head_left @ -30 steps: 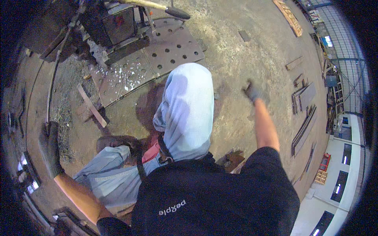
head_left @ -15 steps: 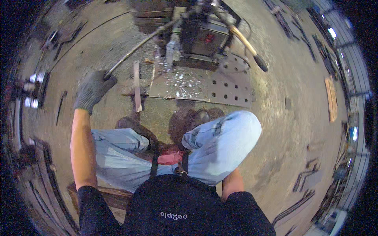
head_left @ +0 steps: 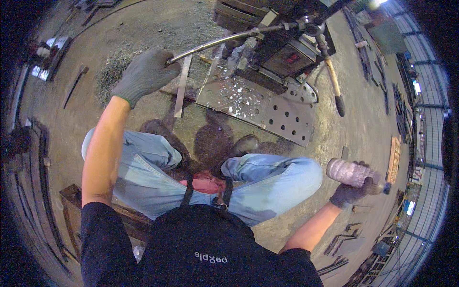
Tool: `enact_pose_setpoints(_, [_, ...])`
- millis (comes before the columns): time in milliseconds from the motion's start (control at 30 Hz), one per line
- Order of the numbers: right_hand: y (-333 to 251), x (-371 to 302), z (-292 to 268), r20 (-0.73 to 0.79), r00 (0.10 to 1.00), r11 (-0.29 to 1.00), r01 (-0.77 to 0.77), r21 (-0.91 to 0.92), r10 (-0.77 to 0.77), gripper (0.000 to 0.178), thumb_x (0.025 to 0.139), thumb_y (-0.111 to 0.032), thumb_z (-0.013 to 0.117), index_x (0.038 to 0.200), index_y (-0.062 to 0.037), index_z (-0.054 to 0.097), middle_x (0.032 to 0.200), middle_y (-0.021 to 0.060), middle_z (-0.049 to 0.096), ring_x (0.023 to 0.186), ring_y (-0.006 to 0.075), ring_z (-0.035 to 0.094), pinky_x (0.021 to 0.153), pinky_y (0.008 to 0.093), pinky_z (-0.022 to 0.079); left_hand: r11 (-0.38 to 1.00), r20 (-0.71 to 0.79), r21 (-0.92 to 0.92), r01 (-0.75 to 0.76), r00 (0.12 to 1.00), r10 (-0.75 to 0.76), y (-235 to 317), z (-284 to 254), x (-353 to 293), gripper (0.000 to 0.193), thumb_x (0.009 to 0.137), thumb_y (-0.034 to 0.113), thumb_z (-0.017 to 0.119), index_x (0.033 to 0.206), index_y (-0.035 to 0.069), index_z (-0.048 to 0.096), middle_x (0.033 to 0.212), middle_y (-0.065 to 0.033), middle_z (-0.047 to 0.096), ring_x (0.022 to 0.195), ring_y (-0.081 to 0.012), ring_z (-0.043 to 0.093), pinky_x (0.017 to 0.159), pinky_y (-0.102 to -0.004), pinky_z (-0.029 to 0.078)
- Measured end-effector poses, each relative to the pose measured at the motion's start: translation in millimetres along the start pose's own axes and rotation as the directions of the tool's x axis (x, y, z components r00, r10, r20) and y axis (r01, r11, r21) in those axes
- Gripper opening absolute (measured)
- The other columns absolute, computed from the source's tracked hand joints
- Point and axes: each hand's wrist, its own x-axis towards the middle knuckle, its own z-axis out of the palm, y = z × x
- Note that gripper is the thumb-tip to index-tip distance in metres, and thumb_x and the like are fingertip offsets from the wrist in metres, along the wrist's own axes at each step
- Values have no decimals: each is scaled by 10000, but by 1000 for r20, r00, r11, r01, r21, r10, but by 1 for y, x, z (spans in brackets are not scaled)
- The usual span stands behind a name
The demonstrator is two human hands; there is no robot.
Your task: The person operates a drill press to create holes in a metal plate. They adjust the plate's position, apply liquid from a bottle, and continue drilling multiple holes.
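My left hand point(head_left: 147, 74), in a dark grey knit glove, is closed around the end of a long metal lever point(head_left: 210, 44). That lever runs to the hub of a dark machine point(head_left: 287, 60); a second lever point(head_left: 332, 79) with a pale grip and black tip hangs from the same hub. Out to the right, beyond my knee, my gloved right hand point(head_left: 351, 193) grips a clear, ribbed plastic bottle point(head_left: 345, 172). The bottle lies nearly sideways, its dark end pointing right. How full it is I cannot tell.
A metal plate with round holes point(head_left: 282, 119) lies before the machine, scattered with bright flecks. Beside it is a flat metal strip point(head_left: 182, 91). Dark shavings point(head_left: 112, 71) and a hammer-like tool point(head_left: 76, 83) lie left. Metal bars point(head_left: 36, 191) line the left edge.
My right hand has come into view at the right, holding the bottle. The view has turned, so the machine appears farther right. My left hand stays on the lever.
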Motion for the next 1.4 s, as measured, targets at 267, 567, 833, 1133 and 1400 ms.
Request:
enact_pose_setpoints(267, [89, -93, 148, 444, 736, 860, -437, -265, 511, 587, 1013, -473, 542, 1416, -48, 497, 1360, 90, 569, 1199, 241, 570, 1090, 394, 419, 999, -28, -27, 23, 999, -24, 3, 2, 4, 507, 883, 512, 616, 956, 24, 732, 816, -253, 679, 795, -427, 677, 727, -505, 512])
enact_pose_setpoints(567, [175, -193, 213, 377, -28, 159, -876, -456, 926, 398, 929, -405, 689, 1124, -58, 666, 880, 65, 681, 710, 180, 647, 686, 334, 550, 950, 151, -255, 181, 978, -146, 1, 0, 6, 504, 861, 482, 660, 831, -19, 703, 642, -173, 619, 615, -262, 625, 625, -426, 475])
enact_pose_setpoints(833, [169, -185, 214, 390, 49, 277, -785, -554, 919, 470, 897, -456, 723, 1120, -48, 657, 878, 50, 674, 700, 174, 626, 675, 327, 530, 934, 103, -303, 191, 981, -167, 4, 5, 3, 401, 891, 415, 685, 820, 21, 712, 652, -51, 638, 580, -128, 585, 554, -330, 457])
enact_pose_setpoints(1133, [155, -179, 215, 605, 352, 696, -444, -564, 715, 697, 828, -373, 809, 1355, -14, 528, 1258, 126, 627, 1182, 230, 574, 1046, 391, 456, 899, 135, -343, 273, 961, -240, 8, 7, 1, 380, 895, 400, 691, 869, 21, 699, 674, -28, 643, 572, -108, 561, 544, -299, 444])
enact_pose_setpoints(1400, [144, -176, 222, 507, 216, 492, -709, -506, 834, 692, 832, -424, 793, 1310, 11, 546, 1179, 132, 645, 1105, 249, 603, 991, 381, 469, 869, 131, -419, 265, 964, -231, 9, 12, 0, 368, 893, 398, 714, 866, 31, 701, 692, -21, 647, 606, -98, 561, 560, -291, 441])
